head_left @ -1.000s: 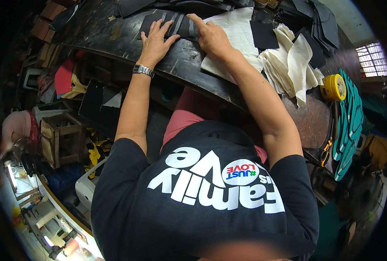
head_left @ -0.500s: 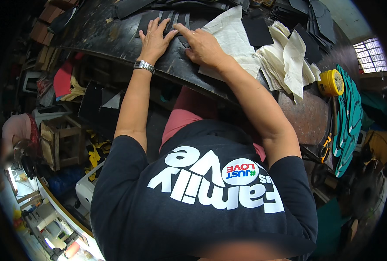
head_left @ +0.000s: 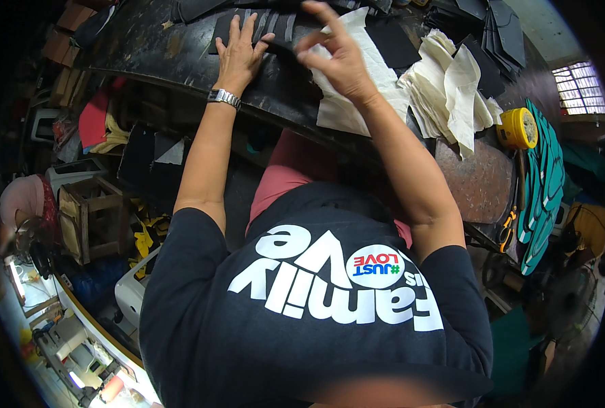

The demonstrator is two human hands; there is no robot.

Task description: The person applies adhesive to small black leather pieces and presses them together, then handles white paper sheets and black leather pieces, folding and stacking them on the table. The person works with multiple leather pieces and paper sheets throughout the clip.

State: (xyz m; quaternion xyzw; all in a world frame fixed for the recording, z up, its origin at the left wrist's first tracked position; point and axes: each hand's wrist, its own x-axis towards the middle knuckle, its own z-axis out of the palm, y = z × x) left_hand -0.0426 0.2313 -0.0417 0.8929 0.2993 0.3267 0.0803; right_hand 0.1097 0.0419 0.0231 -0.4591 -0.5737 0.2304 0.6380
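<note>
My left hand [head_left: 240, 60] lies with fingers spread on a flat black piece of material [head_left: 219, 34] on the dark worktable. Several narrow dark strips [head_left: 277, 26] lie side by side just beyond its fingers. My right hand [head_left: 341, 62] is raised a little to the right, index finger stretched up, thumb and middle finger close together. A blurred dark strip [head_left: 282, 47] runs from beside my left thumb to the right fingertips, which seem to pinch its end. Under and beside my right hand lies a white cloth [head_left: 377, 71].
Crumpled cream cloth [head_left: 445, 85] and black sheets [head_left: 496, 37] lie to the right. A yellow tub [head_left: 517, 129] stands by the right edge, near hanging teal pieces [head_left: 544, 183] and orange-handled scissors [head_left: 507, 232]. A wooden stool [head_left: 93, 217] is on the left; another person [head_left: 23, 200] sits beyond it.
My right hand has lifted and moved right, away from my left hand, its index finger now raised. The dark strip between the hands has shifted with it. My left hand stays nearly in place.
</note>
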